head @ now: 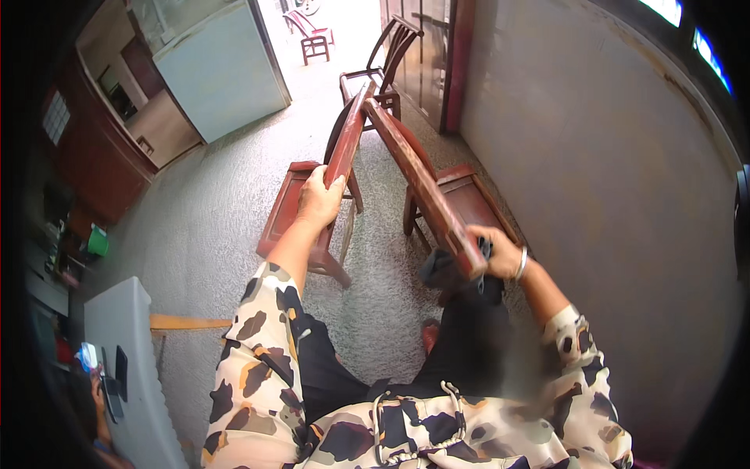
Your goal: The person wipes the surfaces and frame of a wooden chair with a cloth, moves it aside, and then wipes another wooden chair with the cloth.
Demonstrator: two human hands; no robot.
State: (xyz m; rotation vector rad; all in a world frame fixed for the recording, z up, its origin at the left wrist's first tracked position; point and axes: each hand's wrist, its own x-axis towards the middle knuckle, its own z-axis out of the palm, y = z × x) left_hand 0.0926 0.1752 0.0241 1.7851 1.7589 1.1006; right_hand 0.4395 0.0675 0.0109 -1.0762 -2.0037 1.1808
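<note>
Two reddish-brown wooden chairs stand before me, their backs toward me. My left hand [318,202] is closed around the top rail of the left chair [350,138], whose panelled seat [287,205] shows further left. At the near end of the right chair's top rail [419,176], my right hand [499,252] grips a dark cloth [438,268] that wraps under the rail. The far ends of both rails come close together; I cannot tell whether they touch. Part of the right chair's seat [474,199] is hidden behind its back.
Another wooden chair [404,44] stands beyond, near a wooden door [419,58]. A grey wall [586,146] runs along my right. At left, a person's hand [97,390] is by a covered table [132,328] bearing a phone [121,366]. A green bucket [98,240] stands further back.
</note>
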